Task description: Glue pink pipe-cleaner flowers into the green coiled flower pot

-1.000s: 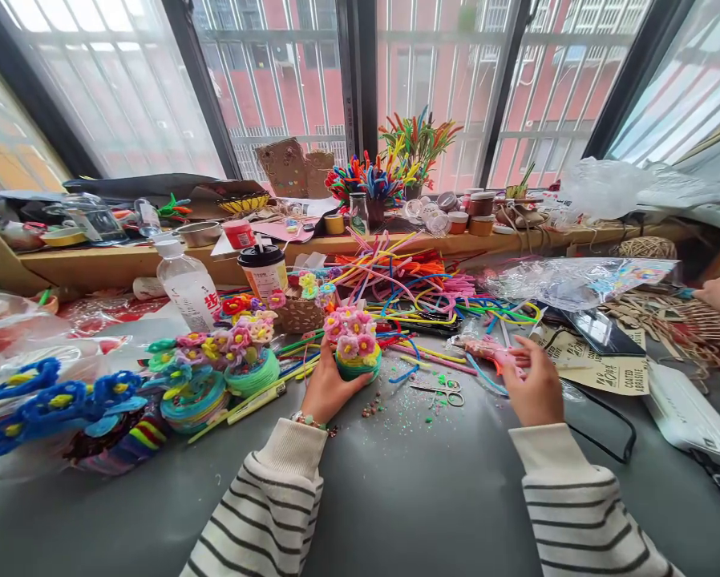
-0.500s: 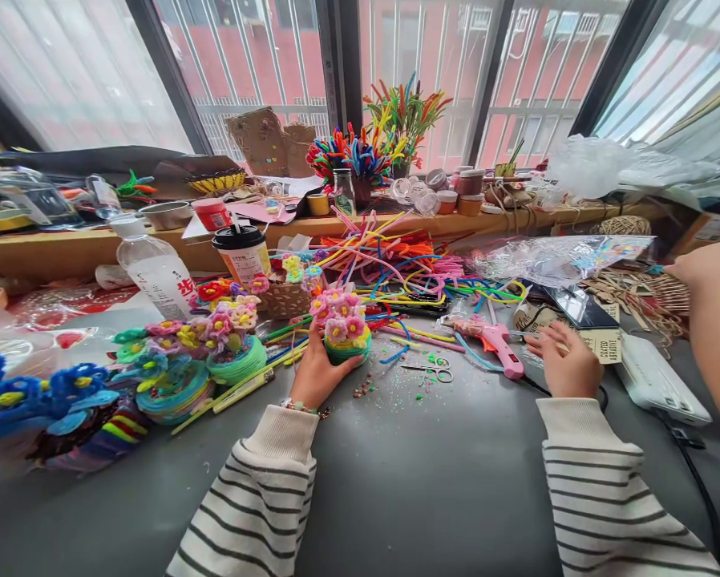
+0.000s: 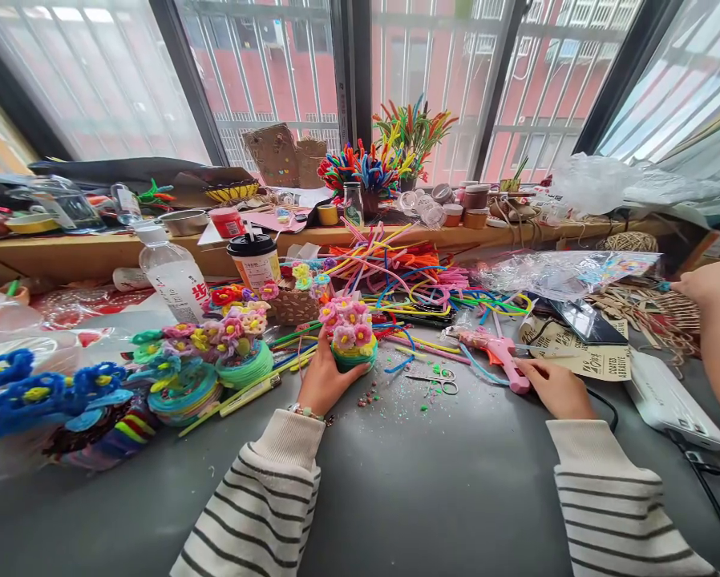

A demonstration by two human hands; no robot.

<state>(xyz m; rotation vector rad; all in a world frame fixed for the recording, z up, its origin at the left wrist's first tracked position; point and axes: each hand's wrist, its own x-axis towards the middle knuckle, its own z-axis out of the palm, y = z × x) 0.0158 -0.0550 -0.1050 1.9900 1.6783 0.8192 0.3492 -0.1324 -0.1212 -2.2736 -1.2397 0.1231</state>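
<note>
My left hand (image 3: 327, 378) is closed round the left side of a small green and yellow pot (image 3: 355, 357) of pink pipe-cleaner flowers (image 3: 346, 320), which stands upright on the table. My right hand (image 3: 560, 390) is at the pink glue gun (image 3: 504, 362), its fingers bent onto the end of the handle. The gun lies on the table, nozzle end to the left. Between both hands are small silver scissors (image 3: 441, 381), with green bits and glitter scattered about. Several more pipe-cleaner flower pots (image 3: 244, 365) stand left of my left hand.
Behind lies a heap of loose pipe cleaners (image 3: 396, 268). A water bottle (image 3: 171, 272) and a lidded drink cup (image 3: 255, 260) stand back left. On the right are a phone (image 3: 588, 319), a white power bank (image 3: 673, 399) with a cable, and another person's arm (image 3: 717, 336).
My right hand has come down onto the glue gun's handle from just beside it. My left hand stays on the flower pot. The whole view has shifted slightly.
</note>
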